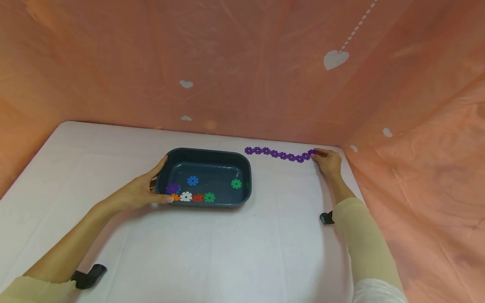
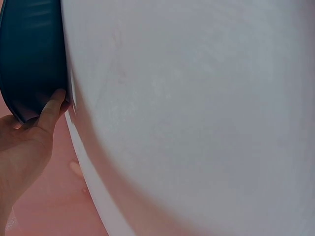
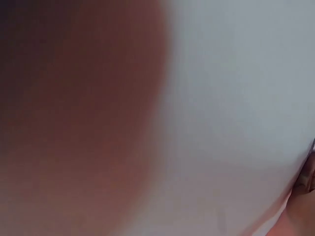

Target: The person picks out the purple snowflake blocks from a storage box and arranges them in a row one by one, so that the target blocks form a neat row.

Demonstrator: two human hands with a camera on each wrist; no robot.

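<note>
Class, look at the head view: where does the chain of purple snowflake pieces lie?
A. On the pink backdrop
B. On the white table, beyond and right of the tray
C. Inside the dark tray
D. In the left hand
B: the purple chain lies on the table outside the tray, its end at the right hand.

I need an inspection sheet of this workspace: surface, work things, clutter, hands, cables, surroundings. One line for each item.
Surface: white table, flat, covered.
Work things: chain of purple plastic snowflake discs lying near the back edge; dark blue plastic tray holding loose purple, blue, orange, white, red and green discs.
Clutter: nothing seen.
Hands: left hand grips the tray's left wall; right hand touches the chain's right end, grip unclear.
Cables: nothing seen.
Surroundings: orange plastic sheet with white hearts behind and at both sides.
</note>
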